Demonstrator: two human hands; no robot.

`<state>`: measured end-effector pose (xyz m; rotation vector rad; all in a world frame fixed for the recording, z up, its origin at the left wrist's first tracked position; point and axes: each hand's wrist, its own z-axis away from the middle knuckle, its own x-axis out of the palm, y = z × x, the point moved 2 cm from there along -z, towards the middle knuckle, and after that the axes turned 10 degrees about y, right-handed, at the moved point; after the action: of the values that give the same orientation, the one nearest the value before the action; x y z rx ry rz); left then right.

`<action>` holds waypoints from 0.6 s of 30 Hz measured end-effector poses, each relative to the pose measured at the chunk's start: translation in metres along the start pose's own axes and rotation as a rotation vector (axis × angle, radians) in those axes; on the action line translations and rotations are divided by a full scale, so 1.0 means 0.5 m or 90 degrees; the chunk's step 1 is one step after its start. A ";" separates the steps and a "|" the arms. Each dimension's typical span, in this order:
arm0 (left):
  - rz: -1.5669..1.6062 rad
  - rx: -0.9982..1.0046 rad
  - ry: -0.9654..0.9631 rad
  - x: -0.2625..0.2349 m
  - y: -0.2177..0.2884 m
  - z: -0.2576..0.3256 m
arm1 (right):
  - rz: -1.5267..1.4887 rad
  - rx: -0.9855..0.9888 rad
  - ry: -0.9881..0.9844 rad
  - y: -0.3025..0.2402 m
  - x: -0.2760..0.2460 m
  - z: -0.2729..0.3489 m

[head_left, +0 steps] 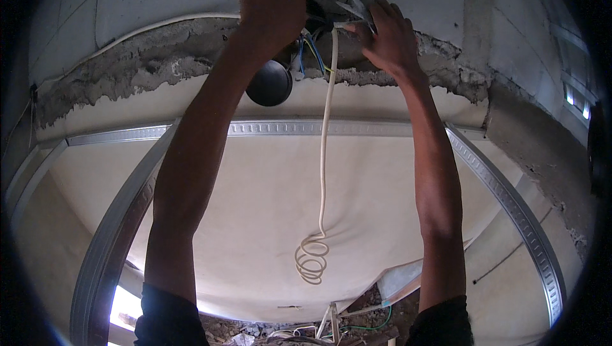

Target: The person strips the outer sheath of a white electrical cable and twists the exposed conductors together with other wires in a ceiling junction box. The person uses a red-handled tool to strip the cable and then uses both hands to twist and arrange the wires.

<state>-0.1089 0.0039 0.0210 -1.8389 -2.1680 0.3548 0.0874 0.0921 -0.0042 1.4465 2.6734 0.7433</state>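
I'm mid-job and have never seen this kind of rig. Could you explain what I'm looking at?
There is no machine: these are a person's bare hands, seen from a fisheye camera on their head. The left hand is curled beside what looks like a dark round box; anything it holds is hidden. The right hand is at some pale strips, its grip unclear. Below are coloured wires and a black disc; a white cable hangs down, coiled at its end.

I'm looking, upper left across to lower right of the frame, and I can read no lettering, signs or numbers.
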 end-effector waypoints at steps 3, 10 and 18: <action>0.032 -0.003 0.020 0.009 -0.016 0.012 | -0.003 0.015 -0.015 -0.011 0.002 -0.006; 0.120 -0.006 0.052 0.049 -0.045 0.024 | -0.008 0.046 0.010 -0.036 0.006 -0.015; 0.194 0.131 0.147 0.064 -0.070 0.033 | -0.141 0.064 0.007 -0.034 0.004 -0.020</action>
<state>-0.1518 0.0295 0.0197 -1.9824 -1.6399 0.3899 0.0706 0.0817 -0.0019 1.1379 2.8549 0.6098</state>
